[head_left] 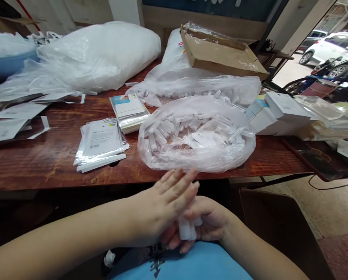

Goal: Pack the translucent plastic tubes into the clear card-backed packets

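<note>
I see both hands low, in front of the bench [45, 163] edge; left hand [162, 206] lies flat over the right, fingers [180, 182] straight and pressed together; right hand [209, 223] beneath, fingers curled around small white tubes [188, 230] (count unclear). On the bench just ahead, an open clear bag [197, 136] holds many like tubes; a second bag [197, 87] behind it the same; a cardboard tray [220, 50], plastic-lined, rests on top; packet stacks [101, 144] to the left.
</note>
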The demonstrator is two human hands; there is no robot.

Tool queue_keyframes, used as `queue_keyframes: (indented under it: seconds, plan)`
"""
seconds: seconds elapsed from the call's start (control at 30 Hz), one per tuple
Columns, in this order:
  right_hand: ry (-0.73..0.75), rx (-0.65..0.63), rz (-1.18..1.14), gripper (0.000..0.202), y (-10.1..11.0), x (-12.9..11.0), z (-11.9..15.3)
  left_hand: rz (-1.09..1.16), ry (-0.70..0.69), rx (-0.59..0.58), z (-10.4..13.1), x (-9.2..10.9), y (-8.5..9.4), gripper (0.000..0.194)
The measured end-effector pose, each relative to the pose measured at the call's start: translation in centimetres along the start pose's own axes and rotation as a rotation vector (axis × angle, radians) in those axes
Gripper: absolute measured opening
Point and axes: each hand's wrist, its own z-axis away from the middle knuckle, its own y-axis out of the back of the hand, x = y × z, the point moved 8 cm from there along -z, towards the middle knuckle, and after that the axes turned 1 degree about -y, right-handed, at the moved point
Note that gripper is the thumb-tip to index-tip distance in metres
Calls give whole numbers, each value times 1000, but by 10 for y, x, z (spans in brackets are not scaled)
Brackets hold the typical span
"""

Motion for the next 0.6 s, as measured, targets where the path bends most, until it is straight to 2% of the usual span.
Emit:
queue_keyframes:
  seconds: [0.07, 0.17, 0.27, 0.3, 0.37, 0.43, 0.47, 0.53, 0.6]
  plan:
    - [33, 29, -17, 31, 0, -2, -2, 158, 147, -20, 11, -13, 6, 92]
    - [10, 72, 12, 29, 1, 3, -7, 474, 324, -63, 27, -23, 2, 78]
    - [-36, 93, 63, 32, 1, 8, -13, 549, 407, -33, 36, -26, -3, 61]
    - [-49, 102, 67, 33, 1, 10, -14, 482, 411, 50, 38, -30, 3, 59]
    - [-68, 131, 55, 35, 2, 10, -16, 209, 439, 347, 51, -46, 32, 54]
    - [-59, 155, 40, 33, 4, 8, -17, -179, 585, 622, 81, -71, 68, 43]
    - [-44, 157, 35, 32, 4, 6, -17, -360, 698, 666, 97, -87, 82, 37]
    - [-16, 133, 37, 29, 3, 3, -19, -564, 959, 487, 125, -128, 93, 40]
    - [-22, 101, 45, 28, 1, 3, -21, -566, 1125, 240, 148, -165, 93, 47]
